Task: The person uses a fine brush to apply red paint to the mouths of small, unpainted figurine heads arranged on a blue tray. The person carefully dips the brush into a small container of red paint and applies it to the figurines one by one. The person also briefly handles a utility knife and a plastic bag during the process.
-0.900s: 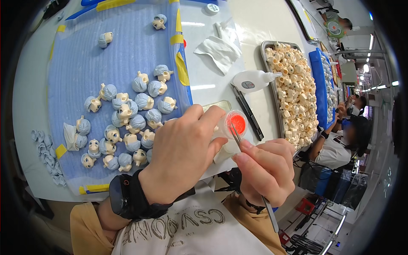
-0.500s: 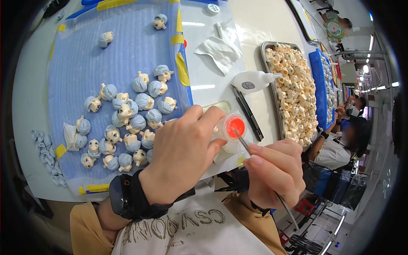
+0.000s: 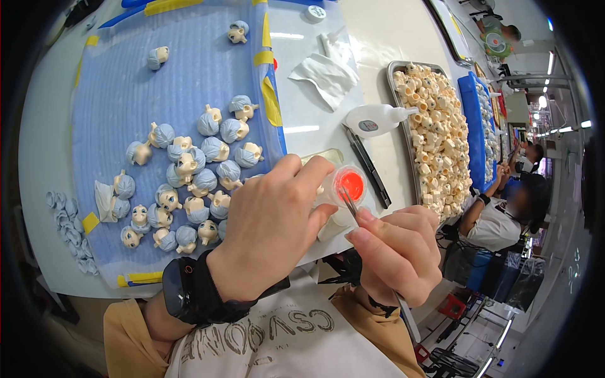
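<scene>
My left hand [image 3: 268, 220] is closed, thumb and forefinger curled about the left side of a small clear jar [image 3: 340, 203] holding bright red contents [image 3: 352, 186]. Metal tweezers [image 3: 347, 200] are pinched in my right hand [image 3: 398, 255]. Their tips lie over the left part of the red, inside the jar's rim; whether they grip anything is too small to tell. Just left of my left hand, several doll heads with pale blue hair [image 3: 203, 183] lie on a blue-tinted padded sheet [image 3: 113, 82]. Some of them are hidden behind that hand.
Beyond the jar lie a dark slim tool [image 3: 367, 167], a white squeeze bottle [image 3: 378, 121] and a crumpled tissue [image 3: 324, 79]. A metal tray [image 3: 392, 70] of cream doll parts stands on the right, beside a blue tray [image 3: 469, 126]. Pale blue pieces [image 3: 70, 233] lie far left. A co-worker [image 3: 498, 220] sits to the right.
My right hand has shifted left and slightly down. With it, the tweezer tips have moved from the lower middle of the red to its left side. My left hand stays in place.
</scene>
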The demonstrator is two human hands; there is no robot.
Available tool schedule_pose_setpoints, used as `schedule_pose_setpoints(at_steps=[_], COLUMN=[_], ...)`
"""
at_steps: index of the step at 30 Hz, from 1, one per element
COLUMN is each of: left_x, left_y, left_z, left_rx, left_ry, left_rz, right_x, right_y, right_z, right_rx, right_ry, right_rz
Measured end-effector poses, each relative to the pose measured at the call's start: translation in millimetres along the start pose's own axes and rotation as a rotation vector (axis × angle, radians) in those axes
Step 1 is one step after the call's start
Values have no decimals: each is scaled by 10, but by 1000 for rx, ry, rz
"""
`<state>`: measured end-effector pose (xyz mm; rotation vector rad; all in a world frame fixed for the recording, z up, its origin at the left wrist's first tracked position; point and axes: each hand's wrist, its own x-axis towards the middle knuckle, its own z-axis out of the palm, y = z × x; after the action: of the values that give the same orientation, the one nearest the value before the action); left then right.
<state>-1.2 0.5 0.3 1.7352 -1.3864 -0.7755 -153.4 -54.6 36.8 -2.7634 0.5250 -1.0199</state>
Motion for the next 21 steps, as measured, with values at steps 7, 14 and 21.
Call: schedule_pose_setpoints(at_steps=[7,14,21], left_x=[4,7,17], left_y=[-2,-15,8], left_z=[-5,13,10], left_rx=[10,9,-6], left_ry=[-3,12,-3], left_rz=[-9,6,-32], right_x=[-12,-15,-48], right_y=[28,215,261], right_z=[22,-4,-76], right_rx=[19,281,320], right_ry=[1,14,-47], right_rz=[-48,-25,56])
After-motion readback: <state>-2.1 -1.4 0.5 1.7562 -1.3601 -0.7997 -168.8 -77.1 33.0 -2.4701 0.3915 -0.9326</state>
